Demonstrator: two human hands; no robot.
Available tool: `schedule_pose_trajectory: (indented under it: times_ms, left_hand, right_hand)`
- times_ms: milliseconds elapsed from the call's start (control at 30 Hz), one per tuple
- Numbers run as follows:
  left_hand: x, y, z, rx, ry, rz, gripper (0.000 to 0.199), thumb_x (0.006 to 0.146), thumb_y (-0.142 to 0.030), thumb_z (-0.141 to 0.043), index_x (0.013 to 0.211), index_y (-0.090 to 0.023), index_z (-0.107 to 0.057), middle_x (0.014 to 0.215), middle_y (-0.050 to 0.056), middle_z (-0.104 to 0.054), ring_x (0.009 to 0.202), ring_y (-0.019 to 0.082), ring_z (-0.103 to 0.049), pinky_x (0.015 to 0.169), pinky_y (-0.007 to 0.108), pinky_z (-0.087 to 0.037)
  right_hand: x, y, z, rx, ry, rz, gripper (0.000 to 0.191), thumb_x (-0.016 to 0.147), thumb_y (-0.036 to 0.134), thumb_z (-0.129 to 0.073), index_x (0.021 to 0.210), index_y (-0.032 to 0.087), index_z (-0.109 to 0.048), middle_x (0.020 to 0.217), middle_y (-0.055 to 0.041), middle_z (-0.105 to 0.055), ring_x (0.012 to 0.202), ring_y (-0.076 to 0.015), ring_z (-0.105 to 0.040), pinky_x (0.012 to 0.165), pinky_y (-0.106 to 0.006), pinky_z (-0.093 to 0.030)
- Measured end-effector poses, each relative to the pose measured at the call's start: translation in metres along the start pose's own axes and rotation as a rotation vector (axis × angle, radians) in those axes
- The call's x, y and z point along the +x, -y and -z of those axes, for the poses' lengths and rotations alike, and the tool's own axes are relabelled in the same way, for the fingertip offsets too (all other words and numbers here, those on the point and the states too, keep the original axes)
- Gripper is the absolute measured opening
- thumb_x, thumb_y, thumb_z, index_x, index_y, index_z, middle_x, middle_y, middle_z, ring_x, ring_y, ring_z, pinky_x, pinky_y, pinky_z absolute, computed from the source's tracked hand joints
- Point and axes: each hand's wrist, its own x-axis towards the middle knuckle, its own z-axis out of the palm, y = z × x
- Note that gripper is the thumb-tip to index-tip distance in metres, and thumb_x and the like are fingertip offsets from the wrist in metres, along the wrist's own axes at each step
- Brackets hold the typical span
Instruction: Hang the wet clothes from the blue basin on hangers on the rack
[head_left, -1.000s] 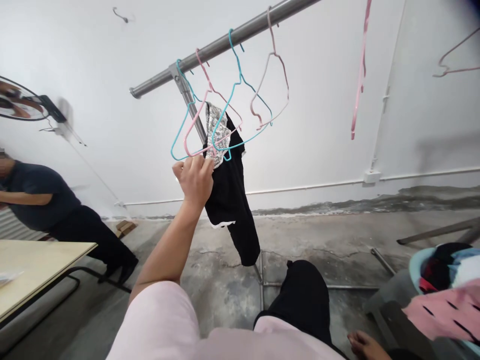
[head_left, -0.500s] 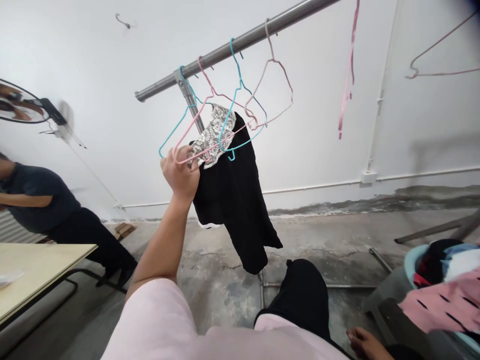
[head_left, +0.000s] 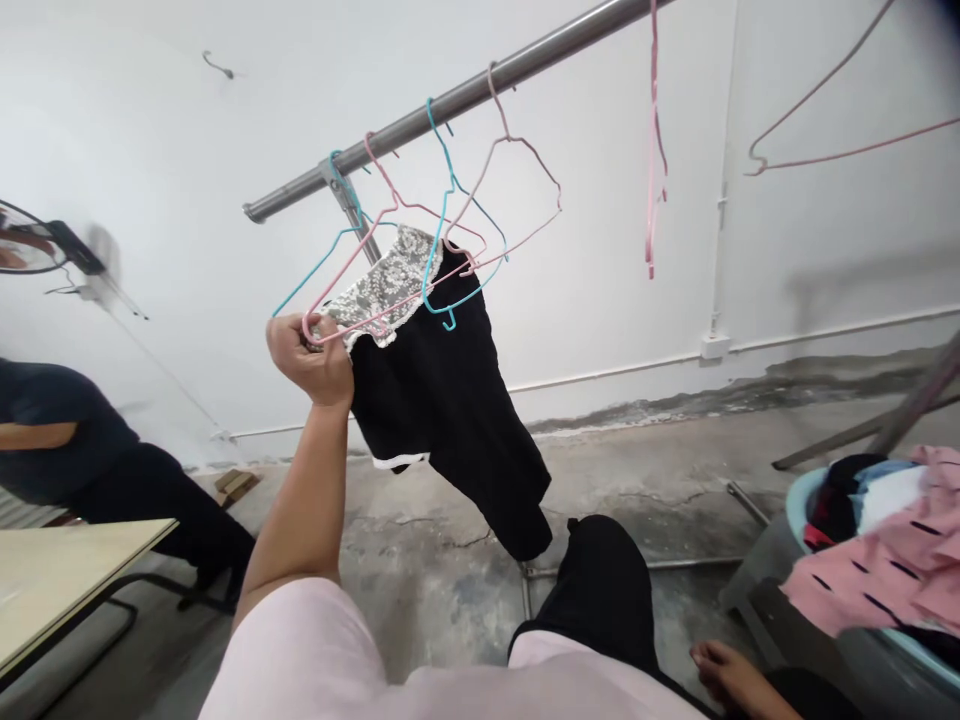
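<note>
My left hand (head_left: 311, 358) is closed on the lace shoulder of a black top (head_left: 450, 400) and pulls it out to the left. White floral lace (head_left: 386, 285) covers the top's neck area. A pink hanger (head_left: 352, 262) passes in front of the lace, its left end at my fingers; whether they grip it too, I cannot tell. Behind it hangs a blue hanger (head_left: 311, 275), and another blue hanger (head_left: 439, 220) crosses the top's right side. My right hand (head_left: 731, 675) is low at the right by my leg, fingers curled, nothing visible in them.
The hangers hang from a metal rail (head_left: 465, 98); a dull pink one (head_left: 517, 140) is farther right. At right, a tub (head_left: 799, 510) holds piled clothes, with a pink garment (head_left: 877, 565) over its rim. A person (head_left: 67, 430) stands left behind a table (head_left: 82, 560).
My left hand has moved left and slightly down, stretching the lace shoulder wider on the hangers. The view has shifted right. My right hand stays low at the right.
</note>
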Motion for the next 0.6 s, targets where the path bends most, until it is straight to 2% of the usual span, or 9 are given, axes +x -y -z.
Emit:
schedule_pose_trajectory:
  times_ms: [67,133,200,300,333,367,433,500,600]
  left_hand:
    - [0.003,0.001,0.001,0.078,0.121,-0.083,0.011,0.074,-0.023,-0.063,0.077,-0.018,-0.055,0.078,0.004,-0.052,0.082,0.021,-0.051,0.082,0.037,-0.041]
    - [0.007,0.001,0.002,0.019,0.193,-0.061,0.013,0.068,-0.023,-0.066,0.074,-0.017,-0.056,0.074,0.003,-0.053,0.078,0.02,-0.051,0.078,0.035,-0.041]
    - [0.014,0.001,0.003,-0.223,0.116,0.098,0.009,0.068,-0.023,-0.058,0.067,-0.016,-0.052,0.065,0.0,-0.049,0.066,0.015,-0.047,0.067,0.029,-0.039]
    - [0.027,0.003,0.003,-0.653,-0.113,0.397,0.01,0.067,-0.024,-0.042,0.059,-0.017,-0.044,0.055,-0.002,-0.036,0.055,0.01,-0.037,0.055,0.024,-0.032]
    - [0.03,0.005,0.003,-0.741,-0.153,0.481,0.01,0.065,-0.025,-0.04,0.059,-0.017,-0.043,0.055,-0.002,-0.034,0.054,0.01,-0.035,0.053,0.024,-0.03]
    - [0.033,0.008,0.003,-0.803,-0.15,0.553,0.01,0.062,-0.027,-0.04,0.061,-0.018,-0.042,0.055,-0.002,-0.033,0.054,0.01,-0.035,0.053,0.024,-0.03]
    - [0.035,0.013,0.003,-0.887,-0.05,0.632,0.014,0.054,-0.028,-0.043,0.064,-0.018,-0.042,0.057,-0.002,-0.036,0.055,0.011,-0.038,0.053,0.024,-0.032]
    - [0.033,0.018,0.004,-0.924,0.037,0.566,0.024,0.045,-0.024,-0.048,0.068,-0.018,-0.043,0.061,-0.002,-0.042,0.06,0.012,-0.044,0.056,0.024,-0.034]
    - [0.023,0.022,0.008,-0.785,0.074,0.282,0.032,0.043,-0.016,-0.058,0.073,-0.016,-0.048,0.071,-0.001,-0.052,0.066,0.013,-0.05,0.061,0.025,-0.037]
  right_hand:
    - [0.0,-0.001,0.001,0.044,0.018,-0.017,0.042,0.034,0.049,-0.049,0.054,0.02,-0.026,0.045,0.0011,-0.03,0.039,-0.0062,-0.027,0.041,-0.02,-0.022]
    - [0.0,-0.001,0.002,0.06,0.03,-0.022,0.042,0.034,0.048,-0.05,0.055,0.02,-0.027,0.045,0.0008,-0.032,0.04,-0.0066,-0.028,0.041,-0.019,-0.02]
    - [-0.001,0.0,0.004,0.057,0.041,-0.026,0.042,0.034,0.049,-0.051,0.055,0.02,-0.027,0.045,0.0003,-0.034,0.04,-0.008,-0.03,0.042,-0.019,-0.019]
    - [-0.004,0.004,0.005,0.046,0.052,-0.031,0.045,0.033,0.051,-0.052,0.053,0.02,-0.026,0.047,-0.0006,-0.036,0.041,-0.0097,-0.032,0.042,-0.02,-0.02]
    - [-0.005,0.006,0.004,0.046,0.056,-0.03,0.046,0.033,0.052,-0.053,0.053,0.02,-0.025,0.047,-0.0007,-0.035,0.042,-0.0099,-0.032,0.043,-0.02,-0.02]
    - [-0.006,0.007,0.004,0.044,0.062,-0.027,0.047,0.033,0.052,-0.053,0.052,0.02,-0.025,0.048,-0.0009,-0.035,0.043,-0.0101,-0.032,0.043,-0.021,-0.021]
    - [-0.007,0.009,0.004,0.035,0.075,-0.021,0.049,0.033,0.053,-0.053,0.052,0.02,-0.023,0.049,-0.0015,-0.035,0.044,-0.0109,-0.033,0.043,-0.021,-0.021]
    - [-0.008,0.008,0.005,0.017,0.084,-0.015,0.049,0.034,0.053,-0.054,0.052,0.02,-0.023,0.05,-0.0024,-0.036,0.044,-0.012,-0.034,0.043,-0.021,-0.021]
    - [-0.008,0.006,0.006,-0.025,0.06,0.002,0.046,0.035,0.053,-0.052,0.052,0.02,-0.025,0.051,-0.0035,-0.039,0.044,-0.0125,-0.036,0.044,-0.021,-0.021]
